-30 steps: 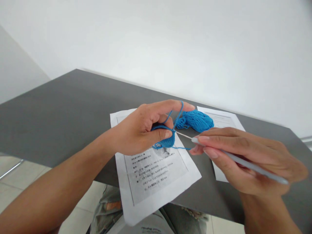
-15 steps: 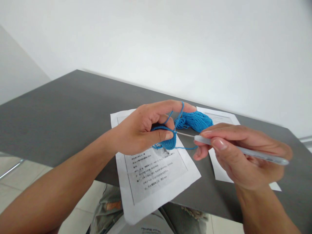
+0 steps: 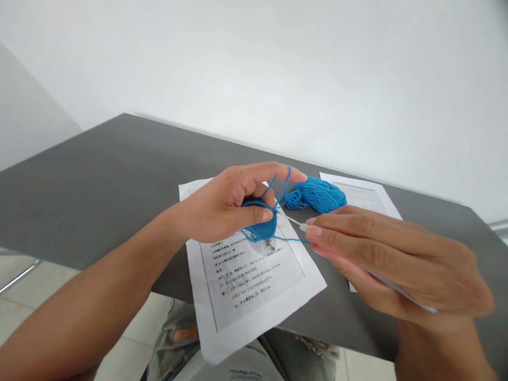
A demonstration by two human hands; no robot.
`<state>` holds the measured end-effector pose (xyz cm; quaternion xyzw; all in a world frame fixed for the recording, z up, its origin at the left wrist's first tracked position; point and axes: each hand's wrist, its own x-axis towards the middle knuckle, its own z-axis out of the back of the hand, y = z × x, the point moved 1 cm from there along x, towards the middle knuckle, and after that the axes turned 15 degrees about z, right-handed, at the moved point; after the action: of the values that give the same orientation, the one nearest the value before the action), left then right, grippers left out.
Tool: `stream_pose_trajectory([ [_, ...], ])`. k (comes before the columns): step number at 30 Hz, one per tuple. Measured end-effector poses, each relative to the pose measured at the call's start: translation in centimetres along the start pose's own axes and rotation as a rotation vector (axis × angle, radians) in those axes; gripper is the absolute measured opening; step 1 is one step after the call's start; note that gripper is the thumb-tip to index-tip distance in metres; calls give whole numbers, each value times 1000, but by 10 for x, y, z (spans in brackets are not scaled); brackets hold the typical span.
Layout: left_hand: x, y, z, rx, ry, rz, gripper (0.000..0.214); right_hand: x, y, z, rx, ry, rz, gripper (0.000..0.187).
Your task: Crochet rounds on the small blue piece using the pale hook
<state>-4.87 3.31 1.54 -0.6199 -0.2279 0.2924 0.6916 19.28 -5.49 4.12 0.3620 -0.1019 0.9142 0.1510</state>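
Observation:
My left hand (image 3: 234, 203) pinches a small blue crochet piece (image 3: 264, 228) between thumb and fingers. A strand of blue yarn (image 3: 286, 182) loops over its outstretched index finger. My right hand (image 3: 381, 254) is closed around a crochet hook (image 3: 294, 220) with a pale handle, its back turned up so that most of the handle is hidden. The hook's thin metal shaft reaches to the edge of the piece, by my left thumb; its tip cannot be made out. From the piece a loose blue tail runs right, toward my right fingers.
A blue yarn skein (image 3: 319, 194) lies on the dark grey table (image 3: 99, 174) behind my hands. One printed sheet (image 3: 257, 307) lies under the work and overhangs the front edge. Another printed sheet (image 3: 377, 198) is at the right, partly covered by my right hand. A white wall rises behind.
My right hand has rolled over, turning its back upward and tilting the hook. My left hand has shifted slightly left with the crochet piece.

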Motion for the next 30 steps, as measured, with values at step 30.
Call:
stream_pose_trajectory([
  [30, -4, 2, 2, -39, 144, -155, 51, -21, -10, -17, 607, -393, -416, 22],
])
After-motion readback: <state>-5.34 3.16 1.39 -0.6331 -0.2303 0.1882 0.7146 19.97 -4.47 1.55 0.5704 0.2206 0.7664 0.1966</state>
